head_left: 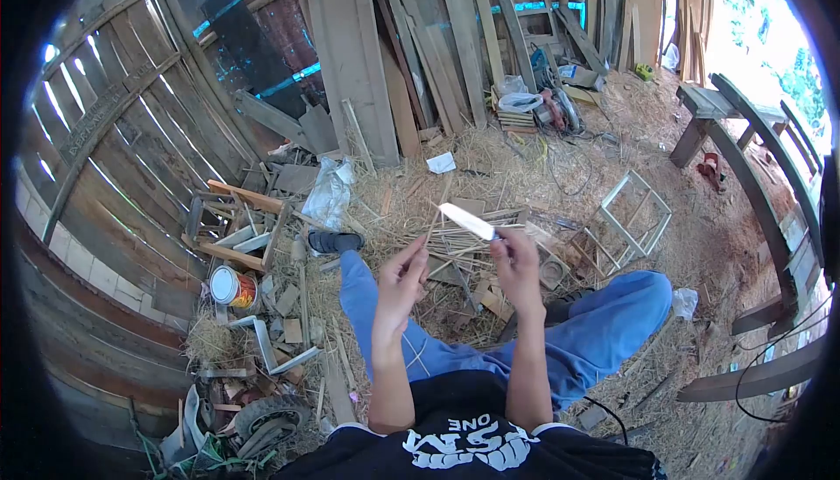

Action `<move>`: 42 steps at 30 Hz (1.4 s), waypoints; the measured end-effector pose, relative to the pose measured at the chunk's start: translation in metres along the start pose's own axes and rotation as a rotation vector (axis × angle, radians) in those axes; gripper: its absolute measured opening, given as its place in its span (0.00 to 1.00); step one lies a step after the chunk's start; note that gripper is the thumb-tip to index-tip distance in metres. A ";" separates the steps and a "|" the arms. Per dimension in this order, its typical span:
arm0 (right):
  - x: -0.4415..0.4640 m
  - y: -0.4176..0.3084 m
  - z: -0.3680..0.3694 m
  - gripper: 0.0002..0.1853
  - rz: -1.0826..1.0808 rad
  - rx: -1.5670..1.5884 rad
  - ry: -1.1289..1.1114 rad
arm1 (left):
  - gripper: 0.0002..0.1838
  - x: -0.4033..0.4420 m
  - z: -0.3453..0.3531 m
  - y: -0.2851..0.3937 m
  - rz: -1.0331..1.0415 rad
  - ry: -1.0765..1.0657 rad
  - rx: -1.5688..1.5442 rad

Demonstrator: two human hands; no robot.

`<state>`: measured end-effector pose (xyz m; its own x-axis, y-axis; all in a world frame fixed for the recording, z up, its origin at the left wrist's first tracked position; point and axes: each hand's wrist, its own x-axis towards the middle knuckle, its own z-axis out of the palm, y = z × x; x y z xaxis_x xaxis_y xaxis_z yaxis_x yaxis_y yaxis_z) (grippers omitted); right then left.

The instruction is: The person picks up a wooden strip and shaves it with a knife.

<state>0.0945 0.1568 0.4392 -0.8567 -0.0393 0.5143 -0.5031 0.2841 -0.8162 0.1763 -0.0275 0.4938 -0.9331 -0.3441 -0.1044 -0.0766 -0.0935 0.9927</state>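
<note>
My right hand [516,263] is closed round the handle of a knife [467,222], whose broad, bright blade points up and to the left. In my left hand [402,280], a thin wooden stick [432,223] is pinched between the fingers and stands nearly upright. Its upper end is close to the blade's tip; I cannot tell whether they touch. Below and beyond both hands, a loose pile of similar thin sticks [499,222] lies on the ground between my legs.
Shavings cover the ground. To the right lie a pale wooden frame [623,257] and long curved beams [759,182]. A paint can [233,287], broken chair parts [229,228] and a tyre [269,423] sit at left. Planks [451,34] lean on the back wall near a power tool [558,112].
</note>
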 end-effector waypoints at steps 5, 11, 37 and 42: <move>0.002 -0.031 0.015 0.14 -0.214 0.052 -0.196 | 0.12 0.005 0.010 -0.017 0.126 0.015 0.065; -0.001 -0.034 0.019 0.15 -0.242 0.023 -0.167 | 0.11 0.000 0.008 -0.020 0.121 -0.085 -0.001; -0.004 0.005 0.010 0.12 -0.156 -0.213 0.008 | 0.18 -0.006 -0.024 -0.006 -0.013 -0.120 0.067; -0.003 -0.033 0.030 0.11 -0.314 -0.183 -0.115 | 0.19 0.000 -0.023 -0.017 0.012 -0.169 0.105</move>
<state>0.1104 0.1192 0.4563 -0.6768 -0.2558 0.6903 -0.7230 0.4075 -0.5579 0.1856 -0.0471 0.4760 -0.9791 -0.1824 -0.0894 -0.0930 0.0110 0.9956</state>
